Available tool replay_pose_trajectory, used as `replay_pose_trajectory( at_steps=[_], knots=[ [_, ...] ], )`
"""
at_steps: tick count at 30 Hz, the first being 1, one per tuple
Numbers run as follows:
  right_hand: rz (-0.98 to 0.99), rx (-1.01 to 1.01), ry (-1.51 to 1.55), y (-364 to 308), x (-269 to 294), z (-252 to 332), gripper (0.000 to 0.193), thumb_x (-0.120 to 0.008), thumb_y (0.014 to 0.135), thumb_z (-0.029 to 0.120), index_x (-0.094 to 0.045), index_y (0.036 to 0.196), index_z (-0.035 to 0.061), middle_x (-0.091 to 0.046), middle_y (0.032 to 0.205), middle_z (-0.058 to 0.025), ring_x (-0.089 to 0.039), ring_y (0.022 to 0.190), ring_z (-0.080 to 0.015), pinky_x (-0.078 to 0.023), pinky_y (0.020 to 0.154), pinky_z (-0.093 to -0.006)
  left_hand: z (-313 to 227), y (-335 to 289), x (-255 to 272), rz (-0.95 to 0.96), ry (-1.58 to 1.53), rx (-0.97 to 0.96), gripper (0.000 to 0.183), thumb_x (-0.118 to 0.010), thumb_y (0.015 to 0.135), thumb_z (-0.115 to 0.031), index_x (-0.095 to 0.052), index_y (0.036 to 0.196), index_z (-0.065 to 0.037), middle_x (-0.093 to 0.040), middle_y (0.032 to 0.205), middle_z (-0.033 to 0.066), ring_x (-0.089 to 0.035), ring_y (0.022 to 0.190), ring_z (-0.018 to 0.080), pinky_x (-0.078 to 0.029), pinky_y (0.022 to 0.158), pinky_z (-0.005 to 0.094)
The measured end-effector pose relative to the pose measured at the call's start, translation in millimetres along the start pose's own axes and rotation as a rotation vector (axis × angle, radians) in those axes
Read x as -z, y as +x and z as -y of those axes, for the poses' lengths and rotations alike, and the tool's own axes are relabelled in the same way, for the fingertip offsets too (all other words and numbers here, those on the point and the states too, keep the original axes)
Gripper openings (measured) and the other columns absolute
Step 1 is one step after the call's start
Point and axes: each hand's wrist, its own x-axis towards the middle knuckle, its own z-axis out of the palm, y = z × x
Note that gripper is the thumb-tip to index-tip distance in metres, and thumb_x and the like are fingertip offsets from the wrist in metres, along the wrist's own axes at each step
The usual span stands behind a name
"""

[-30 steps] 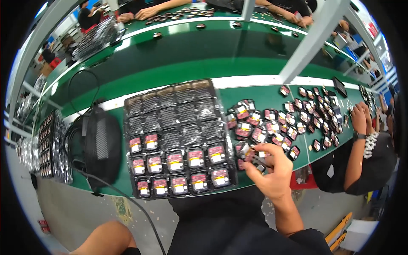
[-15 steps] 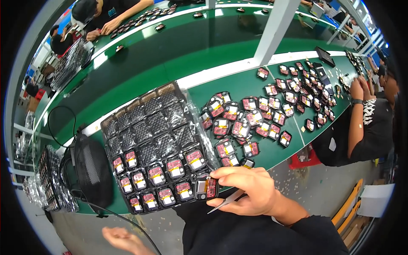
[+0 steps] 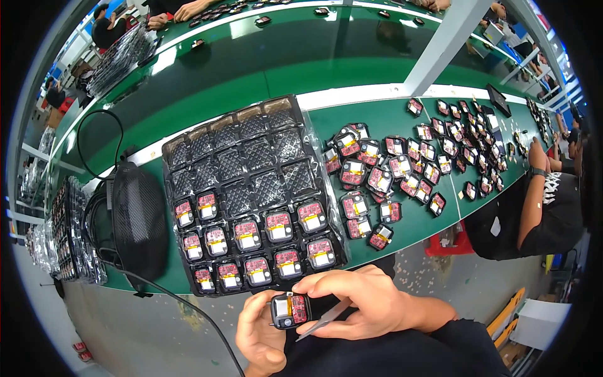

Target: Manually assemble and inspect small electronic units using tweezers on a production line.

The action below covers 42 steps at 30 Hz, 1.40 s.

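Observation:
Close to my body, my left hand (image 3: 259, 330) grips a small black rounded-square case (image 3: 284, 322) by its left side. Inside the case show a red circuit board, a silver-white block and yellow tape. My right hand (image 3: 374, 303) pinches the right edge of this case with its fingertips. Metal tweezers (image 3: 325, 318) also lie in my right hand, their tips pointing down and left. Just beyond both hands is a black plastic tray (image 3: 236, 198). Similar cases (image 3: 257, 271) fill its nearer pockets, while its farther pockets stand bare.
Many loose cases (image 3: 380, 180) are heaped on the green table (image 3: 402, 247) right of the tray. A black mesh bag (image 3: 137, 226) and a cable (image 3: 191, 303) lie to its left. A grey post (image 3: 447, 47) rises beyond. A co-worker's arm (image 3: 532, 201) is at the right.
My left hand has come up from the lower left and taken hold of the case. My right hand has brought the case from the tray's near right corner toward me. The view has shifted.

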Motion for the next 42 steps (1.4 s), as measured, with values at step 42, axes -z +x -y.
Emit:
replay_pose_trajectory(
  at_steps=[42],
  knots=[
    [-0.101, -0.190, -0.074, -1, 0, -11, 0.018, -0.077, 0.073, -0.002, -0.073, 0.091, -0.0018, -0.070, 0.073, -0.0100, -0.067, 0.057, -0.0183, -0.050, 0.049, -0.0297, -12, 39, -6, 0.308, 0.257, 0.078, 0.071, -0.091, 0.080, -0.018, -0.059, 0.137, 0.011, -0.049, 0.132, 0.0148, -0.063, 0.111, 0.0208, -0.058, 0.088, 0.0308]
  ],
)
